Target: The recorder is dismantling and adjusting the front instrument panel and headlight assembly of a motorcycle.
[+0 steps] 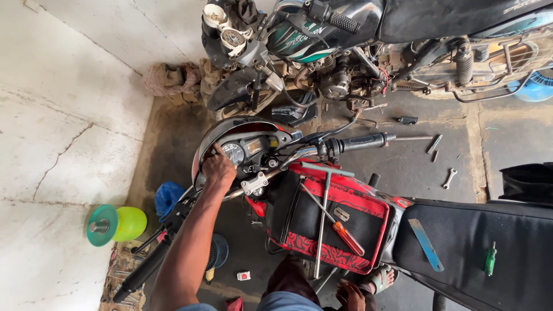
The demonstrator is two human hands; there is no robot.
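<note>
A red motorcycle [345,190] stands below me, its tank under a red and black cover. My left hand [219,169] reaches up to the instrument cluster [245,151], fingers curled over the rim of the red headlight cowl [230,124]. My right hand [349,294] shows only partly at the bottom edge, near my sandalled foot [380,279]; its grip is unclear. On the tank cover lie a long T-handle wrench [324,213] and an orange-handled screwdriver [348,237].
A second dark motorcycle [345,40] is parked just beyond. A blue flat strip [426,245] and a small green screwdriver [490,259] lie on the black seat. A spanner [449,178] lies on the concrete floor. A green spool [115,224] and blue cloth [167,196] sit by the white wall.
</note>
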